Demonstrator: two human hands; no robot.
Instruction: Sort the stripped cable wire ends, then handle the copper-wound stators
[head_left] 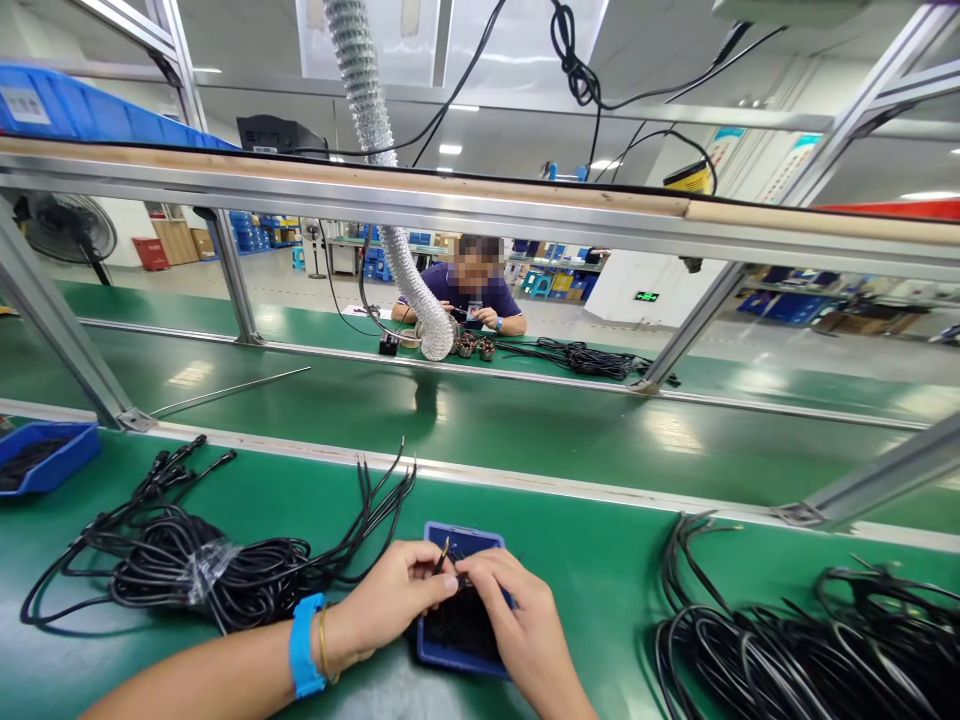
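Both hands meet over a small blue bin (459, 658) that holds a heap of small black pieces (461, 615). My left hand (397, 592), with a blue band at the wrist, is closed in a pinch on a black cable end (442, 558) whose bare, brassy tip points up. Close beside it, my right hand (519, 608) has thumb and forefinger pinched together at a small dark item, too small to name. To the left lies a bundle of black cables (202, 565) wrapped with clear film, several stripped ends fanning toward the bin.
Loose coils of black cable (787, 650) cover the right side of the green bench (592, 560). A blue tray (56, 465) sits at far left. Metal frame posts (705, 320) and a shelf beam (450, 205) stand ahead. Beyond, a person (487, 290) works beside a flexible duct (405, 265).
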